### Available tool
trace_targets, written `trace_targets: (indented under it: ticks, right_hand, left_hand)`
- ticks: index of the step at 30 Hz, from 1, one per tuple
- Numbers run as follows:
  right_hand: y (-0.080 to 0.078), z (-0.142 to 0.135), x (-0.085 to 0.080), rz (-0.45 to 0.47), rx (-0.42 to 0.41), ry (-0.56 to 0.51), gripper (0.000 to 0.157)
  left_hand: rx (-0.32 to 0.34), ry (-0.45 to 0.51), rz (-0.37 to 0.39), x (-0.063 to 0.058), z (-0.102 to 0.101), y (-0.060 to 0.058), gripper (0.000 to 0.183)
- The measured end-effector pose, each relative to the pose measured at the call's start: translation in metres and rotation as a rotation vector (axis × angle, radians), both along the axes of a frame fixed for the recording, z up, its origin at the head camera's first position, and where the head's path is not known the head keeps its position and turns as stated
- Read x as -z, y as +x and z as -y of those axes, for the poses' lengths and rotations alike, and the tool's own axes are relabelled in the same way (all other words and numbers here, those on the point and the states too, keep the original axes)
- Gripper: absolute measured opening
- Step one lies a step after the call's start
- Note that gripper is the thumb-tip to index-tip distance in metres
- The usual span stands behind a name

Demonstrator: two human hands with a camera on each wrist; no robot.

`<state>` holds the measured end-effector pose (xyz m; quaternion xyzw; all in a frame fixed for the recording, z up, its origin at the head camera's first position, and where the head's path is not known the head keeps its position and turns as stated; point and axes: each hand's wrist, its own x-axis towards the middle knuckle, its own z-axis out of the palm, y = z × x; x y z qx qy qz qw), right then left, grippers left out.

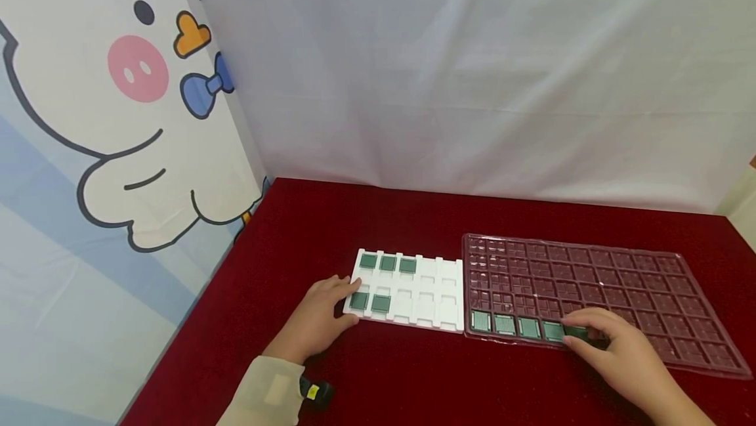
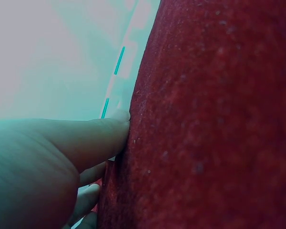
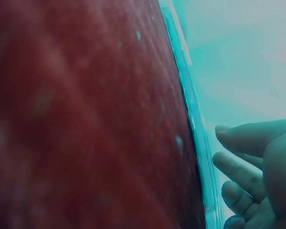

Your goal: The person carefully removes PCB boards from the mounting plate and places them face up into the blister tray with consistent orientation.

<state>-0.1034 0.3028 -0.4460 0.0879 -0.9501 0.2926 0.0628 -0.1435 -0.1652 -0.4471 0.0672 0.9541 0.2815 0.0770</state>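
At the left end of a white slotted tray (image 1: 444, 288), my left hand (image 1: 315, 318) grips the edge, fingers on its end and thumb by the near corner. Several square green chips sit in that tray, among them one chip (image 1: 380, 303) in the near row. My right hand (image 1: 620, 347) is over the near row of a clear plastic tray (image 1: 567, 272), thumb and index finger about a dark green chip (image 1: 575, 332). To its left lie several more chips in the cells, such as a chip (image 1: 528, 327). In the right wrist view the thumb (image 3: 243, 136) hides the pinch.
The trays stand side by side on a dark red cloth (image 1: 425, 373). A white curtain (image 1: 472, 85) hangs behind the table. At left is a cartoon-printed sheet (image 1: 177, 150). A small black device (image 1: 319, 392) sits at the left wrist.
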Motion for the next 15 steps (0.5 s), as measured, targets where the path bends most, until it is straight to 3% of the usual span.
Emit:
trace_targets:
  ticks: [15]
  right_hand:
    - [-0.019, 0.033, -0.010, 0.052, -0.059, -0.029, 0.023]
  left_hand:
    - [-0.008, 0.012, 0.006, 0.002, 0.000, 0.000, 0.065]
